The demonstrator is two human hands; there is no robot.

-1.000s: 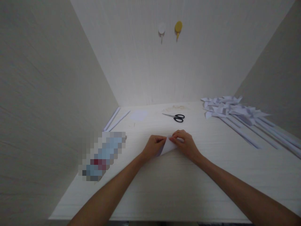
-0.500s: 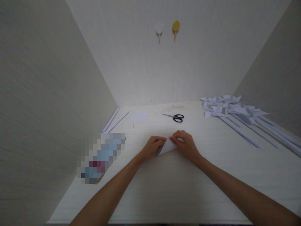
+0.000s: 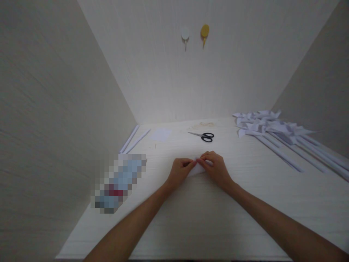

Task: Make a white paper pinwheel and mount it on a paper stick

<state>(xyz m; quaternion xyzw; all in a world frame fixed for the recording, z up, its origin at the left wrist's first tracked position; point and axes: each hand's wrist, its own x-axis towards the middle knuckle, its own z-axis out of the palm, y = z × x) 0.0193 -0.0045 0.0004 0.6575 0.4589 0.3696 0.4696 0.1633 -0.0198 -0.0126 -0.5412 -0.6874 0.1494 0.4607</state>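
Observation:
A small piece of white paper [image 3: 196,170] stands slightly raised off the table between my two hands. My left hand [image 3: 180,170] pinches its upper left edge between thumb and fingers. On the other side, my right hand [image 3: 214,165] grips the paper near the same top corner, with its fingertips almost touching those of the left. Much of the paper is hidden behind the fingers. Beyond the hands lie scissors [image 3: 203,136] with black handles, their blades pointing left.
Several paper pinwheels [image 3: 267,125] on rolled sticks are piled at the right. White paper tubes [image 3: 137,141] and a square sheet [image 3: 161,134] lie at the back left. A blurred-out object [image 3: 120,183] rests at the left. Two hooks, one yellow [image 3: 204,32], hang on the wall.
My left hand has shifted right and closed in toward the paper's top corner, next to the right fingertips. Less of the paper shows now. The right hand has hardly moved.

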